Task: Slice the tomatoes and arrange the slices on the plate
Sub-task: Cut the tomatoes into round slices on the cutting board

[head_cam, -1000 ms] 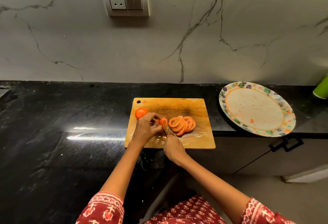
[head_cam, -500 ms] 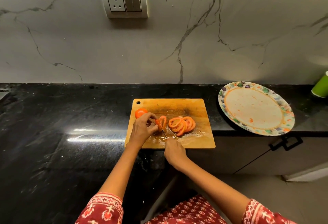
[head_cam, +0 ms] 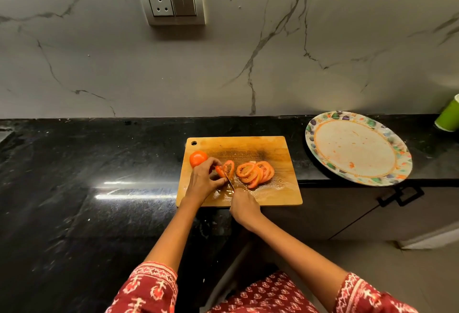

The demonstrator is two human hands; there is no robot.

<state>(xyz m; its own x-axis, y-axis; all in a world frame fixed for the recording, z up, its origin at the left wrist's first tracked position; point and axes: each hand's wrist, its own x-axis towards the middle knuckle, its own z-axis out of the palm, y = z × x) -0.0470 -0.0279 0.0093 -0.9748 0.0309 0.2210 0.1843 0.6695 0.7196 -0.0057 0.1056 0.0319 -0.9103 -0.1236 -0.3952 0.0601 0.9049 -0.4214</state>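
Fingers (head_cam: 216, 163) of the left hand (head_cam: 203, 180) are curling over the tomato end piece (head_cam: 219, 171) at frame centre, while the right hand (head_cam: 244, 204) is gripping the knife (head_cam: 229, 183), cutting beside a freshly parted slice (head_cam: 228, 168). Judging by the fanned slices (head_cam: 255, 173) lying on the cutting board (head_cam: 273, 148), slicing is well along; a whole tomato (head_cam: 198, 158) is waiting at the board's left, and the plate (head_cam: 357, 148) at right is holding no slices. A green cup (head_cam: 449, 116) is standing on the desk (head_cam: 87, 176) beyond the plate; nothing is blocking the way.
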